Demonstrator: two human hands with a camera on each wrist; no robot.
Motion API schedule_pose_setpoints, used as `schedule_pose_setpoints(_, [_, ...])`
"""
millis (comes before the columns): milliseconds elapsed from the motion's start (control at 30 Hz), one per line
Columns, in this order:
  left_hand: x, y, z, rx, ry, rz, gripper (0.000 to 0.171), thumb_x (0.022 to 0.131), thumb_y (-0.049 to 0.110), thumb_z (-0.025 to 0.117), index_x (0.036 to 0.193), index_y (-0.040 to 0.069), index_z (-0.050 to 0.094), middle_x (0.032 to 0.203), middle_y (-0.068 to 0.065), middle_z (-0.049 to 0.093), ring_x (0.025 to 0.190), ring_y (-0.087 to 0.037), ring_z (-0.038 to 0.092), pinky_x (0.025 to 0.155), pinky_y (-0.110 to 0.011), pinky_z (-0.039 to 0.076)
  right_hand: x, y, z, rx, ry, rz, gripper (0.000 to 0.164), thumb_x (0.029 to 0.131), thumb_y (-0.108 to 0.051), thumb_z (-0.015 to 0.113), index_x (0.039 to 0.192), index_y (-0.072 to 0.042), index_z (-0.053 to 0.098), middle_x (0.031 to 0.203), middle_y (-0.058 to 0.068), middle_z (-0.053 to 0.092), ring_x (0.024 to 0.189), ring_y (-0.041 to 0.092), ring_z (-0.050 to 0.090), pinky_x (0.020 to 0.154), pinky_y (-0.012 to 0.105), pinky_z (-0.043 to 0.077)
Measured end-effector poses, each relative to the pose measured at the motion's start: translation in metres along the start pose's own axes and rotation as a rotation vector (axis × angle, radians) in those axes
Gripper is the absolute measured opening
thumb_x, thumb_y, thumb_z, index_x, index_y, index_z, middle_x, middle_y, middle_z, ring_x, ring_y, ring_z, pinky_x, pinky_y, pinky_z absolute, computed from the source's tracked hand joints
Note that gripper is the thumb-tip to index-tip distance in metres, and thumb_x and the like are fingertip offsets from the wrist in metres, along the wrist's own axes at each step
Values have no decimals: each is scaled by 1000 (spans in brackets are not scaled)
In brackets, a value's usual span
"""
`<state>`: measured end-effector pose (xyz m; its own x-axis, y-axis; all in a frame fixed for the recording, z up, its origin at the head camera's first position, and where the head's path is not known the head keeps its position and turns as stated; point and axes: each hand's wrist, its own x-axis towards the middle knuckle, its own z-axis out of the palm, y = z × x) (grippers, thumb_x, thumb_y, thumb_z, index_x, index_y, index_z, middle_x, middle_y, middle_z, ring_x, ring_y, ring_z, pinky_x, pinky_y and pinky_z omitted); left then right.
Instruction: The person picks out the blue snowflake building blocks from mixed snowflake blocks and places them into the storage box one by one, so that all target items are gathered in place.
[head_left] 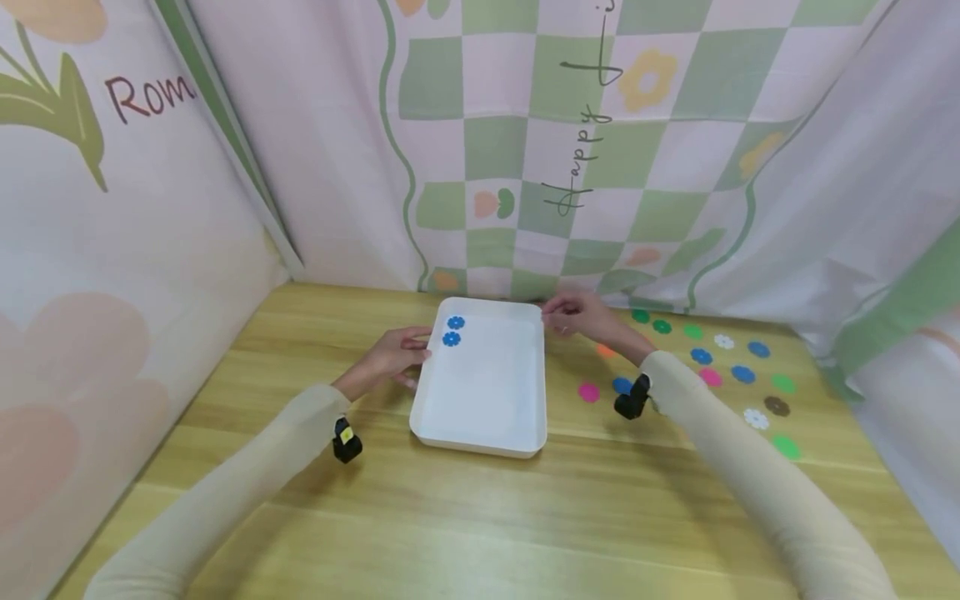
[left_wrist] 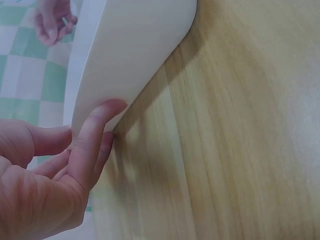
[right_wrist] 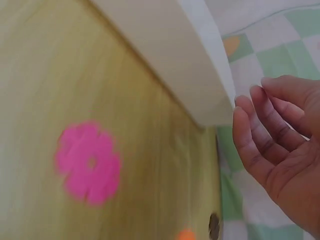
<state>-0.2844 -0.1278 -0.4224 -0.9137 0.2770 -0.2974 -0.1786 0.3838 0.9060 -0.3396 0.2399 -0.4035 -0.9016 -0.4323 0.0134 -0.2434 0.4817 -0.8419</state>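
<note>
A shallow white tray [head_left: 480, 400] lies on the wooden table, with two blue flower-shaped pieces [head_left: 453, 331] one below the other near its far left corner. My left hand [head_left: 392, 354] holds the tray's left side. In the left wrist view the thumb meets the rim and a bent finger [left_wrist: 102, 110] rests against the outer wall. My right hand [head_left: 573, 315] is at the tray's far right corner. Its fingers are loosely bent, thumb tip close to the index fingertip [right_wrist: 256, 91], and nothing shows between them.
Right of the tray, flower-shaped pieces in several colours are scattered, among them a pink one [head_left: 588, 392], a brown one [head_left: 777, 406] and a white one [head_left: 756, 418]. A patterned curtain [head_left: 495, 150] hangs along the table's far edge, and another printed cloth [head_left: 150, 208] stands at the left.
</note>
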Motion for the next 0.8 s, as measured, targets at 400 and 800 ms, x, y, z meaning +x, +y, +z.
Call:
schedule_pose_setpoints(400, [-1, 1, -1, 4, 0, -3, 55, 108, 8, 56, 160, 8, 41, 157, -26, 48, 126, -41, 64, 68, -31, 67, -47, 24, -26, -103, 39, 16, 31, 105, -18, 65, 125, 7, 67, 115, 22, 72, 97, 10, 68, 86, 19, 57])
schedule_pose_setpoints(800, [1, -2, -1, -42, -11, 5, 55, 108, 7, 56, 161, 8, 40, 157, -27, 48, 132, -42, 59, 67, -31, 67, -91, 49, -44, -68, -9, -40, 35, 105, -13, 65, 136, 4, 62, 123, 24, 69, 103, 8, 68, 86, 22, 60])
